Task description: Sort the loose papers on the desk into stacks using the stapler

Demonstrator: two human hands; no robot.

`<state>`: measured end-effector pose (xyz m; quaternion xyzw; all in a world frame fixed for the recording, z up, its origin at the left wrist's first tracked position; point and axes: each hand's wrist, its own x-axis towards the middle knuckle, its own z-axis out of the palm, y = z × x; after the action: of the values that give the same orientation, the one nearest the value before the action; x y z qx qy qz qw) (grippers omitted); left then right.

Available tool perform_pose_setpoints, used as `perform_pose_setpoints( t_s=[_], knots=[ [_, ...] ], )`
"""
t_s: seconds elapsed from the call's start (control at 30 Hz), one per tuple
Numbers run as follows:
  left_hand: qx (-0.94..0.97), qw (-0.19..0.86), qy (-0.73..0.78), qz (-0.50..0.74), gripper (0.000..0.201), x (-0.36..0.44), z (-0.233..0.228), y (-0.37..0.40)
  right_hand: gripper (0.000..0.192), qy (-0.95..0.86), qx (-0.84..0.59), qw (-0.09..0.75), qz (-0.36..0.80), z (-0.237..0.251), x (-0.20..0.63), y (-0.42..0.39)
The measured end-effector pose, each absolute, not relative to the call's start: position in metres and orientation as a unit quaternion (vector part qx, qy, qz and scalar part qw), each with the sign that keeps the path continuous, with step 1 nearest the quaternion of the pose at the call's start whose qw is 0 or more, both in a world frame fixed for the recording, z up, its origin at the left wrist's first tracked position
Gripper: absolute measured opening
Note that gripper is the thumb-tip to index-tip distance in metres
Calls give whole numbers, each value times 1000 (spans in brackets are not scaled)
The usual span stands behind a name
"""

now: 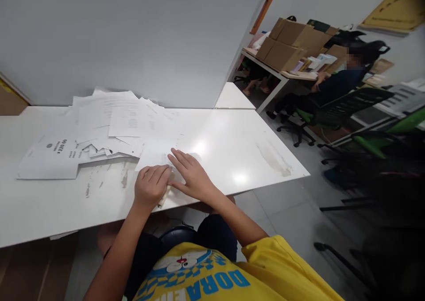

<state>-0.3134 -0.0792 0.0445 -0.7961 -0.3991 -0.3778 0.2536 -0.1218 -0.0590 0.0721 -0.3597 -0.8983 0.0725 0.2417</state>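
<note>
My left hand [151,186] is closed, its fingers curled over a narrow pale object [162,202]. Only the near end of that object shows below the hand, close to the table's front edge, so its kind stays unclear. Just to the right, my right hand [192,175] is stretched out with fingers extended, palm down, and the fingertips lie over the sheet's right side. Beneath both hands is a white sheet of paper [148,152], partly covered by them. Its printing near the fingers is too small to read.
Loose printed papers [99,115] lie heaped at the back left of the white table [239,150], against a grey partition [133,35]. Beyond its right end are cardboard boxes [288,44] on another desk, a seated person [341,84] and an office chair [345,110].
</note>
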Motion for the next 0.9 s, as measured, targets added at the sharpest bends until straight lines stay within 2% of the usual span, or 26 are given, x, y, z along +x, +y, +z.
perform_pose_setpoints(
  t_s=[0.07,0.17,0.3,0.47,0.73,0.9],
  knots=[
    [-811,257,-366,-377,36,-291,53,-88,50,-881,-392,263,41,62,-99,-73],
    [-800,217,-404,-386,41,-266,52,-104,57,-847,-437,301,21,40,-62,-84],
    [-765,87,-560,-307,47,-269,27,-109,54,-825,-454,336,30,4,-21,-101],
    [-824,-79,-518,-215,49,-300,11,-96,50,-848,-443,285,55,-23,-11,-122],
    [-867,-94,-461,-164,50,-314,30,-89,44,-874,-429,211,89,-19,-18,-132],
    [-875,-71,-450,-166,56,-308,26,-95,57,-878,-404,222,127,10,-31,-132]
  ],
)
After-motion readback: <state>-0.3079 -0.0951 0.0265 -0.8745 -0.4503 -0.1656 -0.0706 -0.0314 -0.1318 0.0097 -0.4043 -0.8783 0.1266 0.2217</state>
